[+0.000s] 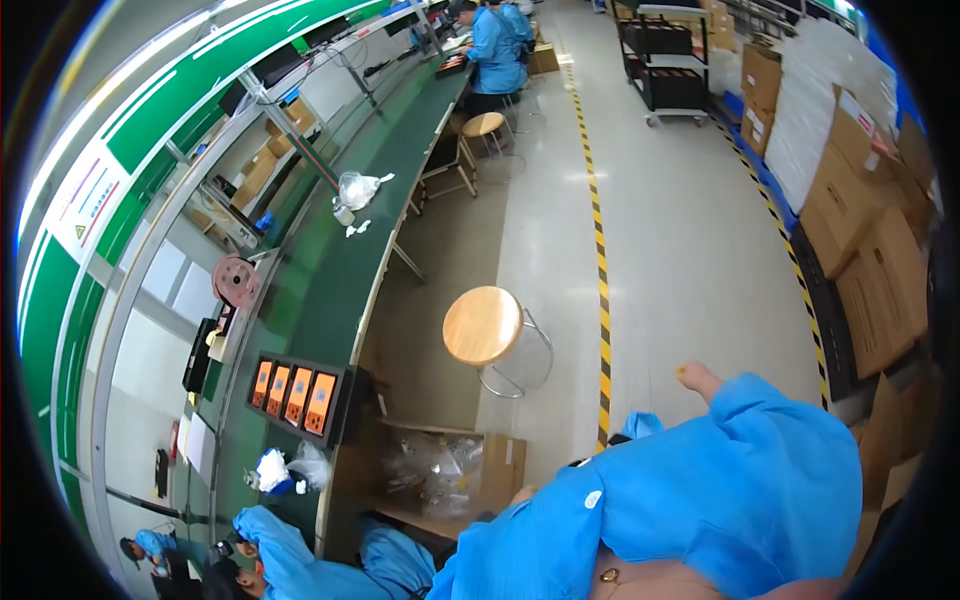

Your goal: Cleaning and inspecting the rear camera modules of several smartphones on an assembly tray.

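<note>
From the head camera, you are looking sideways along a long green work table [340, 270] and a pale floor [680, 230].

Your right hand [697, 379] sticks out of a big blue sleeve [740, 480] near the bottom right. Only a small bit of the hand shows, with a fingertip poking up over the floor. You cannot tell if the hand is open or closed, and nothing shows in it. Your left hand [523, 494] is just a tiny bit of skin at the end of another blue sleeve [520, 550]. You cannot tell how its fingers are set. It is close to an open cardboard box [450, 470] with clear plastic bags inside, which sits on the floor under the table edge. The two hands are well apart.

A round wooden stool [484, 326] with metal legs stands on the floor between the table and a yellow and black stripe [603, 300]. It is near your right hand but not touching it.

On the table, a black tray [300, 395] holds four orange things in a row. Further along lie a tied clear bag [357, 190] and a pink tape reel [237, 281].

At the far end, people in blue coats [495, 50] sit at the table. Another person in blue [290, 560] is at the bottom left. Brown boxes [870, 250] are stacked on the right.
</note>
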The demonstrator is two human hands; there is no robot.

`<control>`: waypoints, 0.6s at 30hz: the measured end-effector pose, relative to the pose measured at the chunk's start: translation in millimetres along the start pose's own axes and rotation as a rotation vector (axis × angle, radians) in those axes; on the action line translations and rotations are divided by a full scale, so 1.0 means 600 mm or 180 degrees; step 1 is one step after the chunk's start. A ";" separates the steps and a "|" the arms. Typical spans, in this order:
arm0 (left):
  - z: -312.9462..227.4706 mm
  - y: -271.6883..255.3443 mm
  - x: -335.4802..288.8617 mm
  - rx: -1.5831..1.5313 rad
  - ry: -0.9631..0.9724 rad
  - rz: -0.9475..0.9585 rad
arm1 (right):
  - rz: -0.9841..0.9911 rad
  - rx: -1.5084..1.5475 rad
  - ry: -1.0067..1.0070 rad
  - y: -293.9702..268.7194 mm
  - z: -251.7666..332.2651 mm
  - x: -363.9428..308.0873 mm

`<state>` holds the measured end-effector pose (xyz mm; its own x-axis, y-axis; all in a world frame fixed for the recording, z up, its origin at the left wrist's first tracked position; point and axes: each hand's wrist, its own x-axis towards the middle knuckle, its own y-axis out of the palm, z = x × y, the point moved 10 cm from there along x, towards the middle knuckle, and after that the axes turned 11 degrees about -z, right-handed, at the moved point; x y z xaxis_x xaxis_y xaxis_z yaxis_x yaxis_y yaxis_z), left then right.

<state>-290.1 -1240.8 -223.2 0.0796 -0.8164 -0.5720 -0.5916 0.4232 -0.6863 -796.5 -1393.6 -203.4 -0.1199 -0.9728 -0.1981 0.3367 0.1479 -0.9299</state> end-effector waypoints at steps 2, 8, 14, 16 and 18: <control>-0.018 -0.019 0.049 -0.0057 -0.0037 -0.0028 | -0.0136 0.0630 -0.0137 -0.077 0.141 0.105; -0.076 -0.073 0.257 -0.0137 -0.0072 -0.0065 | 0.0036 0.0935 -0.0684 -0.131 0.392 0.311; -0.051 -0.104 0.472 0.0446 0.0283 -0.0232 | 0.1335 -0.0689 -0.1044 -0.042 0.242 0.422; -0.158 -0.279 0.453 -0.0576 -0.0367 -0.1060 | 0.0840 -0.0909 -0.0949 -0.076 0.167 0.510; -0.222 -0.382 0.451 -0.1026 -0.0565 -0.1579 | 0.0501 -0.0731 -0.0079 -0.001 0.004 0.633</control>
<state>-239.9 -1611.2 -160.8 0.5233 -0.7959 -0.3045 -0.6605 -0.1529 -0.7351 -840.1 -1763.2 -277.6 -0.0591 -0.9383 -0.3407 0.1285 0.3313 -0.9347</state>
